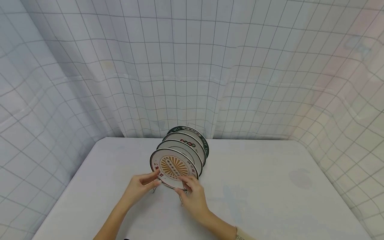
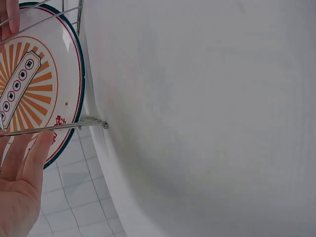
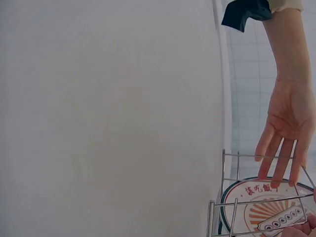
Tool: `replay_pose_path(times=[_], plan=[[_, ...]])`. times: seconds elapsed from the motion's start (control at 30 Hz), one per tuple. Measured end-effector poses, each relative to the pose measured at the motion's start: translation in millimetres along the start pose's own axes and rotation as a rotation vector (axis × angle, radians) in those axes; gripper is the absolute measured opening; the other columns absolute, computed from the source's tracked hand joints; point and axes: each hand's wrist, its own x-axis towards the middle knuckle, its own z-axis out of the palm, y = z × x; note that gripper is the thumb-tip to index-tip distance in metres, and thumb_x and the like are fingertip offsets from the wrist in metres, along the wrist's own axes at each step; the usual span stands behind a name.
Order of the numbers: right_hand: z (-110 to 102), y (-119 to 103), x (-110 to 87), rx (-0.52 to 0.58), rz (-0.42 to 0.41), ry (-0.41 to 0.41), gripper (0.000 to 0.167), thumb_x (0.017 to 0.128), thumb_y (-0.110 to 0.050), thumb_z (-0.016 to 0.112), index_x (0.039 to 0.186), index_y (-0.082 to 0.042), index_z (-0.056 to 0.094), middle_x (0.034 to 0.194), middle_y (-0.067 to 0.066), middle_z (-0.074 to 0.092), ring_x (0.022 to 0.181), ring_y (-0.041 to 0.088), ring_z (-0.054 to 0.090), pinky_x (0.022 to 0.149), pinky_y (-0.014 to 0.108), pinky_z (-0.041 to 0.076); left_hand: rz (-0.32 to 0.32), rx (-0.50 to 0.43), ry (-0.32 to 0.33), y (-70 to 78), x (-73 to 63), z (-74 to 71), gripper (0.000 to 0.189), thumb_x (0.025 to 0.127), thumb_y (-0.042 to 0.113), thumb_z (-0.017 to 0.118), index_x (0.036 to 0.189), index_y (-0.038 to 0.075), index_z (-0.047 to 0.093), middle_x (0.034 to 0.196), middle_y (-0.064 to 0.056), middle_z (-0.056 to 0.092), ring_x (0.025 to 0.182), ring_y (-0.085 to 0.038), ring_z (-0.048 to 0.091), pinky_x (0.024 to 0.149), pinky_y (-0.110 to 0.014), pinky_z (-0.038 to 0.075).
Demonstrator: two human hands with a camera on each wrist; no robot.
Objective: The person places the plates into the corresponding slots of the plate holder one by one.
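Observation:
In the head view, several round plates stand tilted in a row in a wire dish rack (image 1: 181, 201). The front plate (image 1: 166, 166) is white with a dark rim, red characters and an orange sunburst. My left hand (image 1: 136, 190) is at its lower left edge, fingertips right at the face and thumb apart below. At the lower right, my right hand (image 1: 195, 198) has its fingertips against the face, the thumb near the lower rim. In the right wrist view, my left hand (image 3: 291, 108) shows straight fingers; only part of my right hand (image 3: 301, 228) appears.
Behind the front plate are a plainer white plate (image 1: 195, 156), one with red marks (image 1: 177, 136) and a green-rimmed one (image 1: 205, 143) at the back. The white table (image 1: 255, 173) extends around the rack. Grid-patterned curtains (image 1: 192, 66) hang behind it and at both sides.

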Motion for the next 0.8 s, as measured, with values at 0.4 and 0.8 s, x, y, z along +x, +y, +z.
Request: replay_pose_path(times=[0.4, 0.8], plan=[[-64, 22, 1.2, 0.073, -0.004, -0.102, 0.034, 0.078, 0.003, 0.067, 0.111, 0.006, 0.059, 0.109, 0.018, 0.055, 0.103, 0.036, 0.054, 0.09, 0.032, 0.047, -0.041, -0.137, 0.079, 17.5, 0.0, 51.7, 0.041, 0.078, 0.013, 0.072, 0.115, -0.003, 0.061, 0.117, -0.013, 0.059, 0.106, -0.028, 0.059, 0.078, -0.026, 0.053], [-108, 39, 11.1, 0.101, -0.092, -0.213, 0.034, 0.078, 0.015, 0.061, 0.112, 0.012, 0.056, 0.109, 0.025, 0.051, 0.105, 0.019, 0.054, 0.089, 0.034, 0.048, -0.014, -0.22, 0.135, 25.5, 6.5, 89.0, 0.041, 0.075, 0.009, 0.074, 0.113, -0.002, 0.062, 0.117, -0.014, 0.059, 0.107, -0.03, 0.058, 0.073, -0.026, 0.055]])
